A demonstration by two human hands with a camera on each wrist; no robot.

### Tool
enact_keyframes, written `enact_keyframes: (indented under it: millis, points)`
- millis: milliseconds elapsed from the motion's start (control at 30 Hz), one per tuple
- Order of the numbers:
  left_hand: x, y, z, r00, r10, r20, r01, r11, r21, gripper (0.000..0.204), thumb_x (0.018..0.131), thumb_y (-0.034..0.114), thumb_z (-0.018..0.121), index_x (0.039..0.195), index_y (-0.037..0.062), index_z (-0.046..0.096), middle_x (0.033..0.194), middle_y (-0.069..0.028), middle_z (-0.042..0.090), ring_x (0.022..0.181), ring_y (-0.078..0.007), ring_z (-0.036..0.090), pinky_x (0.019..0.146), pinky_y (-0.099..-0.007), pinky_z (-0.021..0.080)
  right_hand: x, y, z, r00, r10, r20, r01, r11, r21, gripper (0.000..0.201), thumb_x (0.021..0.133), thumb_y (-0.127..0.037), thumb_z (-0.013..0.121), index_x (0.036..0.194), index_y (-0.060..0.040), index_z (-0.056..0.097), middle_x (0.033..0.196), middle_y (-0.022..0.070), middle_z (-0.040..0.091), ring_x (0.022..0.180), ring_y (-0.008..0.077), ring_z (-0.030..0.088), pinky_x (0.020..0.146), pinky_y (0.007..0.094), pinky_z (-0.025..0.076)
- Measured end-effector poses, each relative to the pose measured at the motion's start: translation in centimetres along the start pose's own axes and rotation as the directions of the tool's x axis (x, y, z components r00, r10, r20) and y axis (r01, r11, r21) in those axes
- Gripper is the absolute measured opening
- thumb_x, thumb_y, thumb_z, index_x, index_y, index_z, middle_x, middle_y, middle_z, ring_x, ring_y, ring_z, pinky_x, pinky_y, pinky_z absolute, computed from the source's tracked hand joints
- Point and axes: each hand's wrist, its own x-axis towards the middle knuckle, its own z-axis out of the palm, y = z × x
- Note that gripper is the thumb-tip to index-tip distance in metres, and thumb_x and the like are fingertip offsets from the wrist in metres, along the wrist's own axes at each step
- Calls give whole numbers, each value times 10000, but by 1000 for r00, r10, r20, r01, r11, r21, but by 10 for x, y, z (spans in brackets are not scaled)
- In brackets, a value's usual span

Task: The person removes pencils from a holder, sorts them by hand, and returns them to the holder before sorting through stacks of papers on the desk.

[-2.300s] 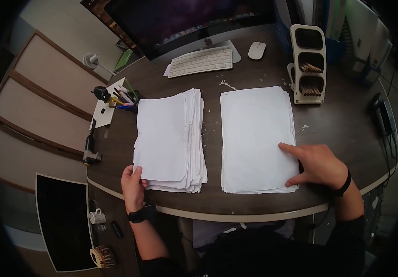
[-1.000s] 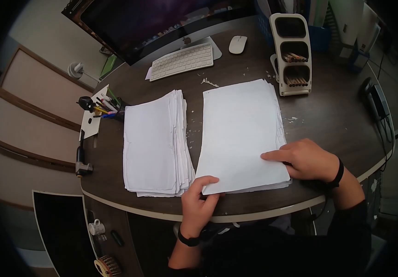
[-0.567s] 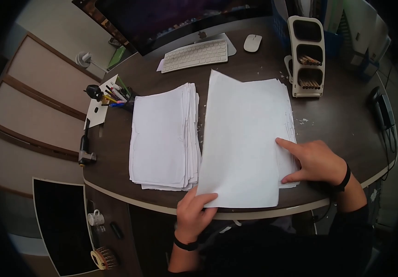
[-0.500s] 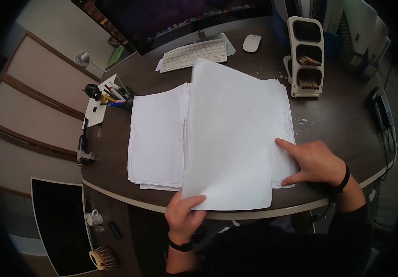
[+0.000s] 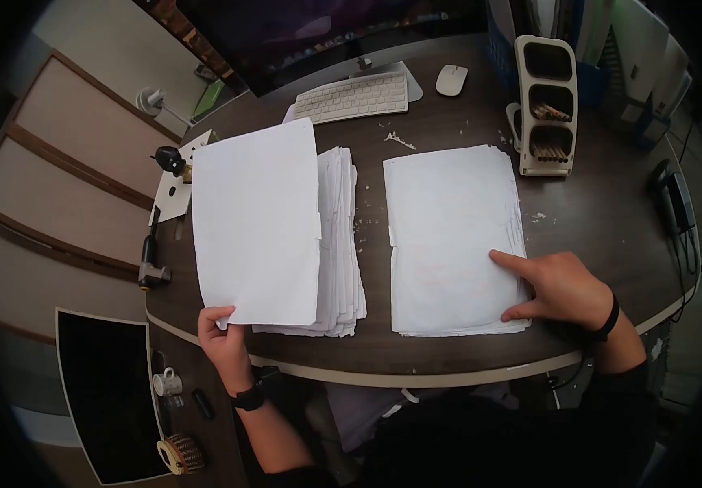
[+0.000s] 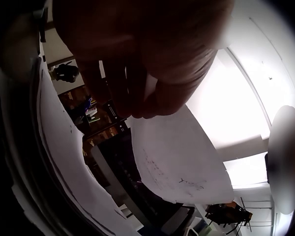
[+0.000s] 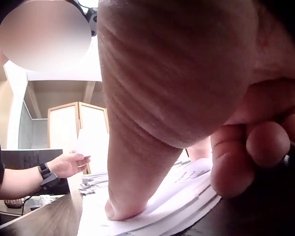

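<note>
My left hand pinches the lower edge of a white sheet of paper between thumb and fingers. Raised over the left paper stack, the sheet hides most of that stack's top. In the left wrist view, faint handwriting shows on the sheet, with layered stack edges at left. My right hand rests at the right edge of the right paper stack, index finger and thumb stretched onto it. The right wrist view shows the thumb pressing the top paper and other fingers bent beside the pile.
A keyboard, a mouse and a monitor stand at the back of the dark desk. A pencil holder is at back right, a telephone at far right. Paper scraps lie between.
My left hand has drawn a sheet off the right stack and carried it left, above the left stack. The right hand stays at the right stack's edge.
</note>
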Motion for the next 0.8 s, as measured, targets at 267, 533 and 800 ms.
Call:
enact_keyframes:
  millis: [267,533,800]
  points:
    - [3,-4,3,987,-139,85,141,990,-18,162,882,-96,672,983,28,647,923,29,598,772,-43,516,653,-205,393,1,1,-1,1000,4,11,-4,1000,9,765,830,-475,818,1456,-104,580,776,173,708,743,368,711,711,430,556]
    - [1,-21,-11,962,-226,151,216,973,84,193,856,-106,622,995,22,655,944,19,603,865,-69,555,753,-222,436,4,1,-3,1000,28,-6,-27,997,66,647,889,-460,777,1409,-103,631,786,180,719,734,357,716,707,423,558]
    - [5,-20,-11,948,-174,268,90,950,300,214,794,-70,657,990,14,681,1040,-62,622,934,-160,598,852,-271,466,3,2,-5,999,35,3,-35,994,101,567,928,-457,734,1367,-105,659,801,179,719,760,360,715,712,437,558]
